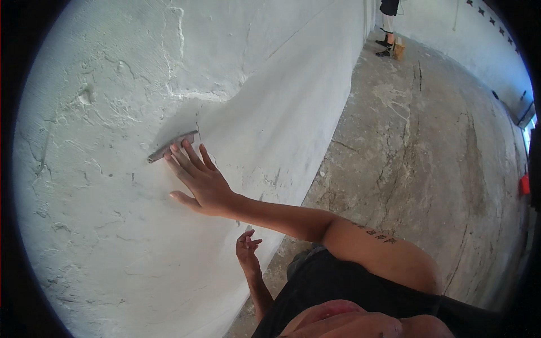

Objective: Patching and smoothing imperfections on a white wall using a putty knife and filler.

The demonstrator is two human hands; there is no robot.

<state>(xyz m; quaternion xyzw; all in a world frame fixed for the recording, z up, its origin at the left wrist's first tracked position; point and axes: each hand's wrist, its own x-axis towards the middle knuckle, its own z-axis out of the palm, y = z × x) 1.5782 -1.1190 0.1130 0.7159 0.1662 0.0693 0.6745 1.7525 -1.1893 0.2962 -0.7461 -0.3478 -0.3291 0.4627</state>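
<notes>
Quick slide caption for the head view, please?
Right hand set to a flat grey blade against a cracked white wall.

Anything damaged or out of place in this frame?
Yes, damage: the white wall has rough, chipped-looking patches and a jagged line above the flat tool under the right hand, unlike its smoother stretch to the right. Dark cracks run across the concrete floor.

1. Part of the grey hand tool (162,151) is covered by the right hand (201,188), so how it is gripped there cannot be fully made out.
2. The left forearm (261,293) is partly hidden by the black top (360,284).
3. The upper body of the far person (387,23) is cut off by the upper edge.
4. The brown object (399,49) beside that person is too small to be identified.
5. The red object (524,184) at the right is cut short by darkness along the rim.
</notes>
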